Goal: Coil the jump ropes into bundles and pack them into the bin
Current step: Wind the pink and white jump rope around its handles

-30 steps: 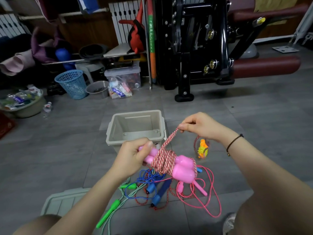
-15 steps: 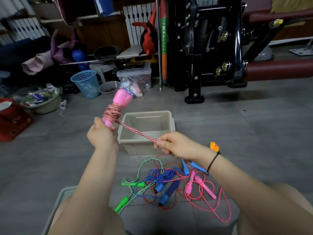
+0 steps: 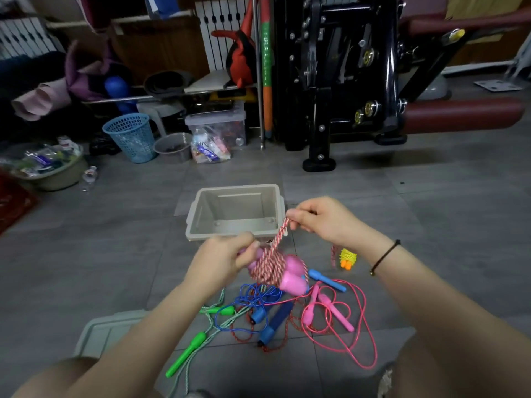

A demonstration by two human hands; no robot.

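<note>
My left hand [image 3: 221,259] grips the pink handles [image 3: 291,275] of a red-and-white striped jump rope [image 3: 268,267], whose cord is wound around them in a bundle. My right hand [image 3: 321,218] pinches the free end of that striped cord, pulled up and to the right. Just beyond both hands stands the grey bin [image 3: 198,216], with nothing inside. On the floor under the bundle lie tangled ropes: a green-handled rope [image 3: 188,349], a blue rope [image 3: 274,321], a pink rope [image 3: 337,314] and a small yellow coiled bundle [image 3: 347,258].
The bin's grey lid [image 3: 106,331] lies on the floor at lower left. Behind the bin are a blue mesh basket [image 3: 130,136], a clear storage box [image 3: 217,130], a beige basin [image 3: 51,168] of clutter and a black exercise machine [image 3: 344,81].
My left hand has brought the pink-handled bundle down from up high at the left to in front of the bin. My right hand rose, pulling the striped cord's end up to the right.
</note>
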